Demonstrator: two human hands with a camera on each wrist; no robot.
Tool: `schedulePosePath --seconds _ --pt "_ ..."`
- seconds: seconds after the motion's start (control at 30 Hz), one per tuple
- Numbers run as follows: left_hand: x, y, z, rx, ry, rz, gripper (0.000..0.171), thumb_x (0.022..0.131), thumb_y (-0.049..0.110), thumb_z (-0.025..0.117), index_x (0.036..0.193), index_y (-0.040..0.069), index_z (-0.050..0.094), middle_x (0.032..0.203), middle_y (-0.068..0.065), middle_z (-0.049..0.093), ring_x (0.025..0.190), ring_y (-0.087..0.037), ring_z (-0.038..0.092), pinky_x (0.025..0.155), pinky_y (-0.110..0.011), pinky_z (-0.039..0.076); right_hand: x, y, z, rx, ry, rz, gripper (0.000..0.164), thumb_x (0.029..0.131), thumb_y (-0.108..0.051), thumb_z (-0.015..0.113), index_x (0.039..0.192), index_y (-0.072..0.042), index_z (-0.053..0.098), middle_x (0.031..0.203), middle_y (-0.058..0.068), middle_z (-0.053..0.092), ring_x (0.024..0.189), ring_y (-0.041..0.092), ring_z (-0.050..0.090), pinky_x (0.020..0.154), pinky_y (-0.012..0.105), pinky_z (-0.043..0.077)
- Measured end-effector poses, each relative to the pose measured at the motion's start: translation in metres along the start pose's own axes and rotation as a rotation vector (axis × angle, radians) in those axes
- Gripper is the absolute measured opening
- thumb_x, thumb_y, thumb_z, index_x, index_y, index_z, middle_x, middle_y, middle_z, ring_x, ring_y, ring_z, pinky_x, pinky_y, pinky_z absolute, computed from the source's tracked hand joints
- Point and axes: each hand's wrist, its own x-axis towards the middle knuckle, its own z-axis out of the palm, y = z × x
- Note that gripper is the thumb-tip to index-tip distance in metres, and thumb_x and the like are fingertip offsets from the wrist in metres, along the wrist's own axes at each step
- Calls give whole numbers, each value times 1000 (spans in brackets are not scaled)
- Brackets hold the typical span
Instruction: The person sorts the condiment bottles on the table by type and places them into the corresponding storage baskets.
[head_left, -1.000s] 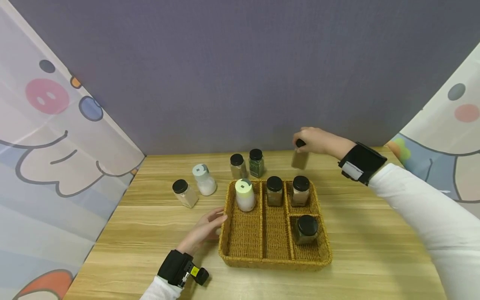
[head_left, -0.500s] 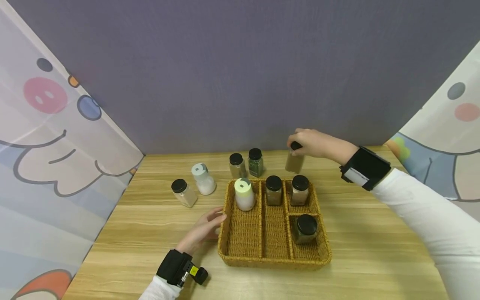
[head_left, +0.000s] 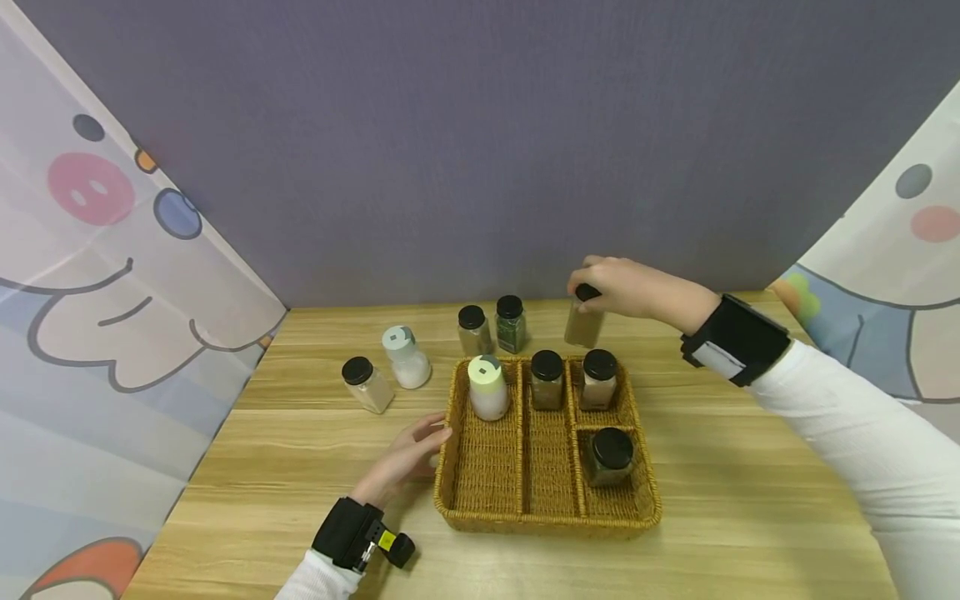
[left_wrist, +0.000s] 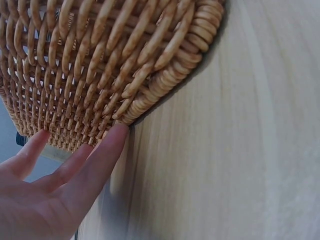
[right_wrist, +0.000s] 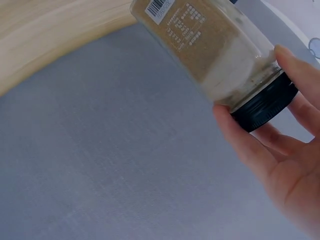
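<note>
the right hand [head_left: 618, 287] has its fingers [right_wrist: 245, 145] clamped round the neck of a jar of brown powder [right_wrist: 210, 55], just at its black lid [right_wrist: 267, 102]; a grip this high probably suits a tall, smooth body and leaves the base free. the jar is behind the basket [head_left: 555, 527], near the worktop's [head_left: 750, 500] far edge, lid upward and leaning a little; whether its base touches the wood i cannot tell. the left hand [head_left: 405, 458] has its fingers apart and fairly straight, tips against the basket's outer left wall, likely to steady it. inside, a green-capped shaker [head_left: 491, 400] stands at the rear of the left compartment and a black-lidded jar [head_left: 547, 392] at the rear of the middle one, which seems to keep the space in front usable. the right side is split by a crosswise divider, one jar in each cell, presumably so neither slides into the other.
</note>
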Motion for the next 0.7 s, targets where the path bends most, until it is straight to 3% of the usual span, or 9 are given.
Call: schedulePosePath --seconds 0.33,0.7 --pt "1 0 0 -1 8 -11 63 86 30 55 135 1 28 132 -28 34 105 -31 50 80 -44 49 -6 -13 -2 -4 -11 5 25 83 -13 61 106 -5 58 98 13 51 85 25 54 69 36 48" --pt "-1 1 1 -12 10 -15 62 87 29 55 135 1 29 132 -28 34 106 -32 50 79 -44 49 -14 -26 1 -36 -3 -44 26 82 -13 62 106 -4 59 93 10 51 80 22 54 66 33 48"
